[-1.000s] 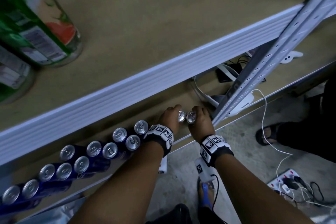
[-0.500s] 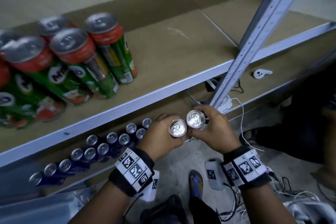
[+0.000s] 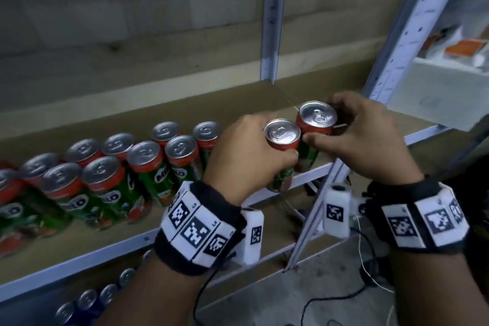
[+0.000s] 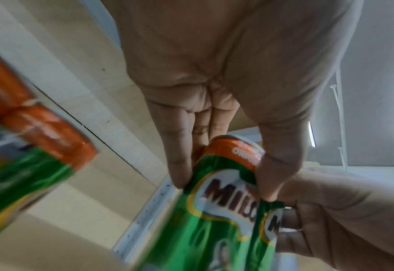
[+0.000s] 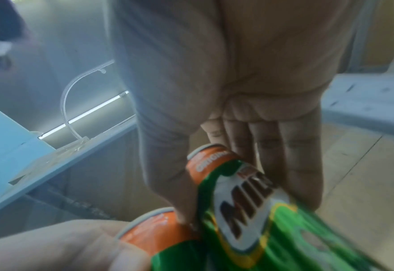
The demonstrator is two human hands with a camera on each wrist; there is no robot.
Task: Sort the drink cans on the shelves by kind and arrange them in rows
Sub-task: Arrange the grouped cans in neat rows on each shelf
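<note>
Grey floor and cables lie nearest, below the wrists; left hand [image 3: 248, 151] clamps one Milo can [image 3: 281, 137], right hand [image 3: 370, 137] clamps another [image 3: 316, 118], sides touching, above the shelf edge [image 3: 312, 174]; behind, the Milo rows [image 3: 137, 164]; landing them together risks toppling neighbours

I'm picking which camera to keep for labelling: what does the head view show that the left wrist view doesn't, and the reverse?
Only the head view shows the silver pull-tab lids, the two rows of green-and-red Milo cans standing on the brown shelf board, and the blue cans on the shelf below. Only the left wrist view shows the printed Milo logo on the held can's side, close up. Both show the left hand and the right hand each gripping one green-and-red Milo can, side by side.
</note>
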